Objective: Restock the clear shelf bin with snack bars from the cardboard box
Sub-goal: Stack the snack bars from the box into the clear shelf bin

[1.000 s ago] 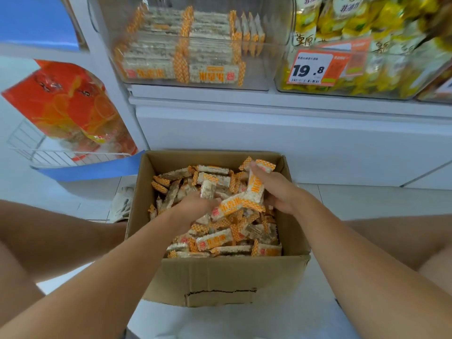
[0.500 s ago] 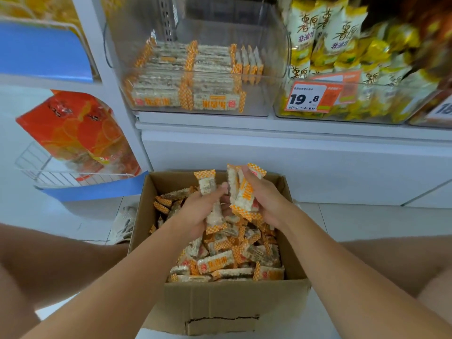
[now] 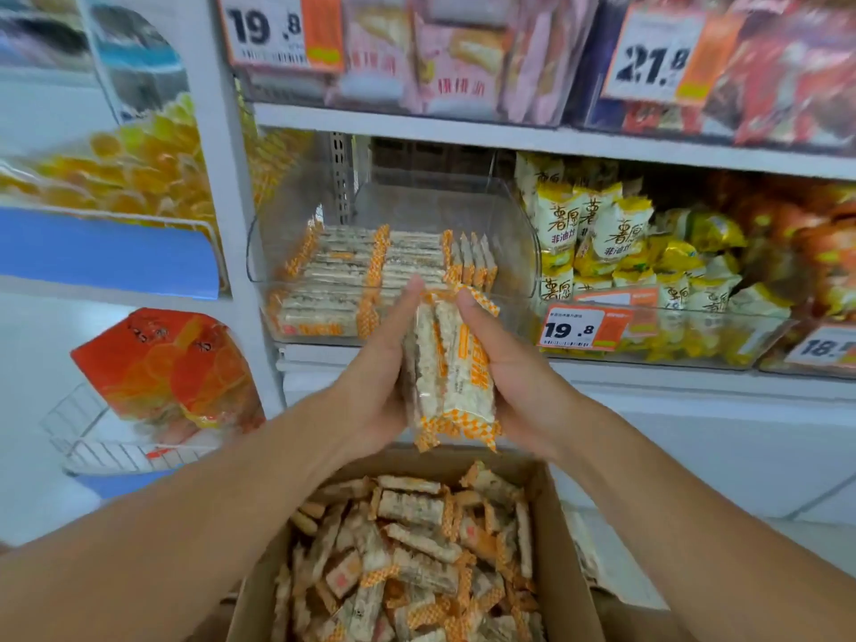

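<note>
A small bundle of snack bars (image 3: 451, 377), white with orange checked ends, stands upright between my two hands in front of the shelf. My left hand (image 3: 375, 377) presses it from the left with long fingers. My right hand (image 3: 514, 373) grips it from the right, thumb across the top. Behind them is the clear shelf bin (image 3: 509, 234), with rows of the same bars lying flat in its lower part. Below my arms, the open cardboard box (image 3: 572, 563) is full of loose bars.
A second clear bin of yellow snack bags (image 3: 616, 243) with a 19.8 price tag (image 3: 583, 329) stands to the right. An orange bag (image 3: 162, 368) sits in a wire basket at left. The shelf above (image 3: 509, 134) overhangs the bin.
Both hands have risen out of the box with the bars and come together, gathering them into one bundle in front of the bin. The camera has tilted up.
</note>
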